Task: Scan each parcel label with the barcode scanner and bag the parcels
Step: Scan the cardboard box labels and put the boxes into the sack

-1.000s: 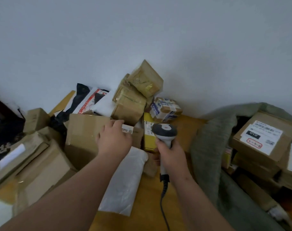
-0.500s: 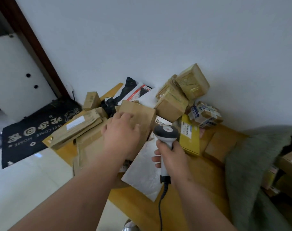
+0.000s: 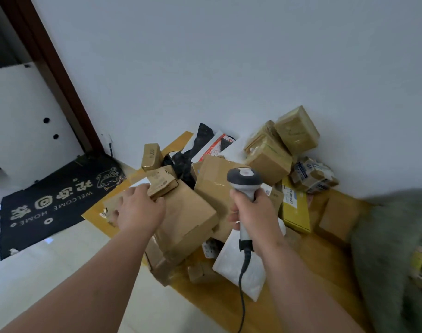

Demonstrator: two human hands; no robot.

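My right hand (image 3: 252,210) is wrapped round the scanner (image 3: 244,182), head over the pile. My left hand (image 3: 140,207), fingers loosely spread, rests on a flat box (image 3: 123,203) left of the scanner. I should turn its label up before aiming.

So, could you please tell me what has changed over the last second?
The left hand left the large brown cardboard box and reached left to the flat brown parcels at the pile's edge; the view swung left too. The right hand still grips the grey barcode scanner.
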